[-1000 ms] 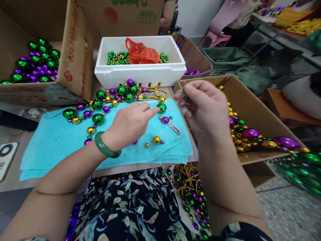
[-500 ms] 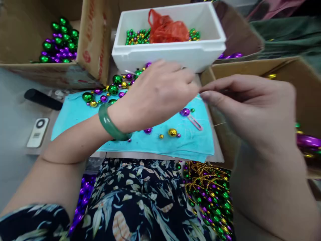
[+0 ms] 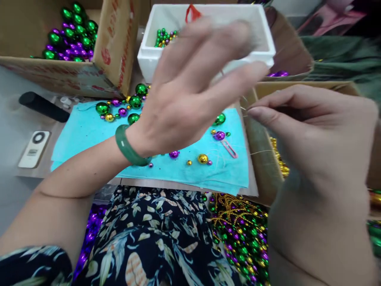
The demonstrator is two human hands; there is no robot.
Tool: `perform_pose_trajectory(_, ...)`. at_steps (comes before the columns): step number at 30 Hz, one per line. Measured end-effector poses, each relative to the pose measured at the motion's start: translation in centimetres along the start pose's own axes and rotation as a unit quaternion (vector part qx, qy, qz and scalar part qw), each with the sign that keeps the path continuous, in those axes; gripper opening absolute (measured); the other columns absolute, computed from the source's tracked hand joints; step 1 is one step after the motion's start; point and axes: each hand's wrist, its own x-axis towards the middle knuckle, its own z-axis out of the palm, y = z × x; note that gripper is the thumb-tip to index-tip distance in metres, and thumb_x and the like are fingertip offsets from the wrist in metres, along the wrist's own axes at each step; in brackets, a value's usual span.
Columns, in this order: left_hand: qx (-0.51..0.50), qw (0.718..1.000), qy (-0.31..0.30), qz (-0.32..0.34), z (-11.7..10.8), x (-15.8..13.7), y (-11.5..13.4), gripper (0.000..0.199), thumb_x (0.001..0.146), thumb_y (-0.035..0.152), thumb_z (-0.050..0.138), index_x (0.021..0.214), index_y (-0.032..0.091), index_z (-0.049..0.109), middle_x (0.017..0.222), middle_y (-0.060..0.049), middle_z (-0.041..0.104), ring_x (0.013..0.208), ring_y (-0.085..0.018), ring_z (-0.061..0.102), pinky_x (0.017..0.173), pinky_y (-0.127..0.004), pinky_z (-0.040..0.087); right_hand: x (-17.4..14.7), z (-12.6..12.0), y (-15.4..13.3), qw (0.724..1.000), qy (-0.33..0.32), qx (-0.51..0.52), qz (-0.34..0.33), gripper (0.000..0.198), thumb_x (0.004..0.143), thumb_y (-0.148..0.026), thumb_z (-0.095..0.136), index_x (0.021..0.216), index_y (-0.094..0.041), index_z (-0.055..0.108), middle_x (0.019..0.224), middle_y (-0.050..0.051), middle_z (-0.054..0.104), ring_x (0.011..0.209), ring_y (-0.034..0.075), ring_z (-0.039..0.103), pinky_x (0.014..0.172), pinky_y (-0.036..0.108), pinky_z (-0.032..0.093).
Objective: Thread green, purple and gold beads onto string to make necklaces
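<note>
My left hand (image 3: pixel 184 95), with a green bangle (image 3: pixel 128 146) on its wrist, is raised over the turquoise cloth (image 3: pixel 89 131). Its fingers are spread and blurred, and I see nothing in them. To the right, my right hand (image 3: pixel 309 123) pinches a thin pale thread (image 3: pixel 244 108) between thumb and forefinger. Below lie a purple bead (image 3: pixel 219 136), a gold bead (image 3: pixel 203 159) and a pink clip (image 3: pixel 229 149), with loose thread around them. A strand of green, purple and gold beads (image 3: pixel 135 101) lies at the cloth's back left, partly covered by my left hand.
A white foam box (image 3: pixel 145 59) with small beads stands behind. Cardboard boxes stand at the left (image 3: pixel 74 75) and right (image 3: pixel 258 159). A white remote (image 3: pixel 34 149) and a black cylindrical object (image 3: pixel 43 106) are at the left. Bead strands (image 3: pixel 238 234) hang below the table edge.
My left hand has come away from my right fingertips, moved up and spread its fingers. My right hand keeps its pinch. The view has shifted slightly.
</note>
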Motion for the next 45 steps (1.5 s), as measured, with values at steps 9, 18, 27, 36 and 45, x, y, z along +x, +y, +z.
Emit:
perform_pose_trajectory(9,-0.399,0.855,-0.019,-0.33,4.5,-4.6,4.4,0.016,0.088,0.025,0.056,0.082,0.018,0.069,0.072,-0.001,0.067,0.068,-0.011,0.06,0.065,-0.026,0.049,1.0,0.5,1.4,0.942,-0.019,0.276,0.19,0.019,0.062,-0.033,0.077,0.066,-0.019,0.064,0.052,-0.005,0.053,0.036,0.003,0.031,0.034,0.018,0.02)
perform_pose_trajectory(18,-0.543,0.693,-0.043,-0.472,9.5,-3.4,7.3,0.015,0.077,0.028,0.069,0.079,0.014,0.069,0.084,-0.006,0.069,0.082,-0.016,0.063,0.077,-0.03,0.05,-1.6,3.1,2.6,0.942,0.048,0.256,0.214,0.016,0.062,-0.03,0.078,0.071,-0.019,0.07,0.055,-0.002,0.056,0.042,0.007,0.042,0.035,0.019,0.028)
perform_pose_trajectory(27,-0.575,0.665,-0.033,-0.476,10.2,-6.6,7.3,0.015,0.081,0.017,0.062,0.067,0.013,0.065,0.079,-0.005,0.065,0.08,-0.013,0.059,0.082,-0.028,0.047,-5.2,5.5,3.6,0.926,0.098,0.276,0.24,0.008,0.062,-0.025,0.078,0.066,-0.022,0.072,0.087,0.003,0.065,0.068,0.011,0.053,0.047,0.021,0.035)
perform_pose_trajectory(36,-0.589,0.622,-0.102,-0.507,9.3,-7.9,7.6,0.011,0.079,0.021,0.063,0.076,0.014,0.07,0.068,-0.001,0.065,0.058,-0.009,0.051,0.059,-0.023,0.044,-4.3,5.0,4.7,0.898,0.073,0.319,0.296,0.014,0.06,-0.031,0.076,0.066,-0.02,0.069,0.1,0.005,0.066,0.077,0.015,0.056,0.048,0.023,0.037)
perform_pose_trajectory(45,-0.593,0.588,-0.147,-0.529,9.6,-8.6,9.0,0.015,0.082,0.022,0.06,0.086,0.014,0.072,0.072,-0.003,0.068,0.056,-0.007,0.054,0.057,-0.022,0.046,-4.8,5.0,5.0,0.898,0.108,0.315,0.287,0.014,0.054,-0.025,0.08,0.06,-0.018,0.069,0.093,0.004,0.067,0.059,0.007,0.049,0.041,0.018,0.031)
